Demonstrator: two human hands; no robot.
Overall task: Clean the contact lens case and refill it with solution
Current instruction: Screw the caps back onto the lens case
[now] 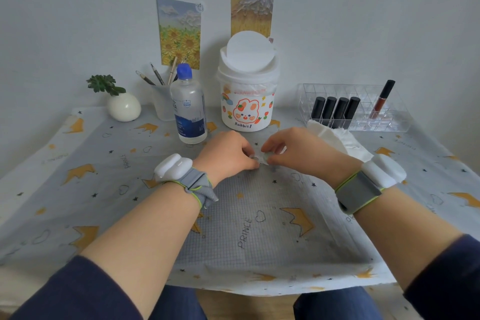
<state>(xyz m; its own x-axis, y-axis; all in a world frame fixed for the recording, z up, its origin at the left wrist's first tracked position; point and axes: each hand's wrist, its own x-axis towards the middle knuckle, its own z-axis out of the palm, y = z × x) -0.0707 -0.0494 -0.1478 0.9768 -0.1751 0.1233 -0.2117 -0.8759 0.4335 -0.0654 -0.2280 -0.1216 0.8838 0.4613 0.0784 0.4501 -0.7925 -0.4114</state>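
lens case point(260, 158) pinched between left hand point(228, 153) and right hand point(293, 153) at mid-table, fingers of both pressed on it — mostly hidden. solution bottle point(188, 109) just behind-left, rabbit bin point(248, 101) behind, tissue point(340, 141) right, lipstick organizer point(355, 109) beyond.

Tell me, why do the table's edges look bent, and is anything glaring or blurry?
Head view: the wide-angle lens bows the table edges outward. Lighting is soft and even, with faint shadows under both hands. A small highlight sits on the white vase. The contact lens case, pinched between the left hand and right hand, is small, slightly soft and partly hidden by fingers.
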